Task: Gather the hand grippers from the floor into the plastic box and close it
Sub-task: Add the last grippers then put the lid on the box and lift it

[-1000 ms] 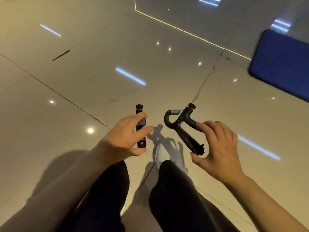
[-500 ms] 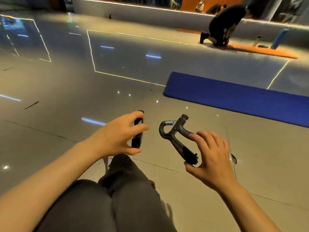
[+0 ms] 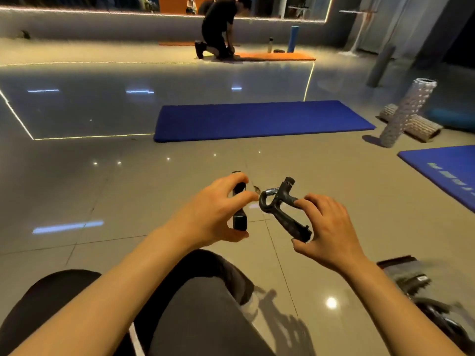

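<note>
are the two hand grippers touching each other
Apart. The head view shows floor between the left hand's hand gripper and the spring hand gripper held by the right hand.

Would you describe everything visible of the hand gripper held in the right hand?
The hand gripper is dark grey to black, seemingly plastic with textured handles. Two handles spread apart from a curved loop, a metal coil spring sits near the top, and a round knob caps the upright post. It is held in the air above the floor, tilted, handles pointing down-right. The right hand pinches it: fingers on the upper handle, thumb under the lower handle's end.
</note>
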A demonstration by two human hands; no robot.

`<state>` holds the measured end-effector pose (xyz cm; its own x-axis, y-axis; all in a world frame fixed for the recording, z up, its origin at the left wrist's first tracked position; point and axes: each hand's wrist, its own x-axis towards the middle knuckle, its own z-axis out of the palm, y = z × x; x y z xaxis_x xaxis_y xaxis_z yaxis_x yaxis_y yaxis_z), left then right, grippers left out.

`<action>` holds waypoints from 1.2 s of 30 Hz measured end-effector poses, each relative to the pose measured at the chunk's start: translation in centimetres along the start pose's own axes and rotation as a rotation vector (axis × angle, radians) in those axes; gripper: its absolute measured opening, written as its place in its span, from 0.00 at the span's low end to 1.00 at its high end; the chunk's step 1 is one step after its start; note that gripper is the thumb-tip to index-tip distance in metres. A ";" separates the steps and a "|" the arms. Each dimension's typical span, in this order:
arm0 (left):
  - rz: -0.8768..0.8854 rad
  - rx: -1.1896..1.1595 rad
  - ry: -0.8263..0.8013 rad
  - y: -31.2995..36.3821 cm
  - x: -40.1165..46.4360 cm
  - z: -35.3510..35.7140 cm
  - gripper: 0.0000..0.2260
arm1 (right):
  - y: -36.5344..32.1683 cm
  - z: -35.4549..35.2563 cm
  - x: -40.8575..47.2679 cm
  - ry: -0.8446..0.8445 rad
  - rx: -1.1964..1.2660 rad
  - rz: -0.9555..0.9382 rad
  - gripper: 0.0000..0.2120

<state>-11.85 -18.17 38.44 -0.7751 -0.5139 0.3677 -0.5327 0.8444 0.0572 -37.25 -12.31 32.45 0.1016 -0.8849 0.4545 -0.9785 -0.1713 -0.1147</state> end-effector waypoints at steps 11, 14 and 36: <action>0.228 -0.414 -0.079 13.9 11.8 9.2 0.25 | 15.3 -6.1 -19.3 -0.267 -0.244 0.545 0.34; 0.308 -0.431 -0.102 16.2 13.6 10.0 0.24 | 18.1 -7.5 -23.0 -0.372 -0.278 0.643 0.38; 0.073 0.071 -0.177 33.8 12.3 8.7 0.30 | 30.9 -13.0 -32.6 -0.567 -0.138 0.517 0.42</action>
<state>-42.34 2.76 36.78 -0.8568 -0.4758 0.1989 -0.4908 0.8707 -0.0316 -73.09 16.84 25.61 -0.3337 -0.9304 -0.1518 -0.9363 0.3458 -0.0608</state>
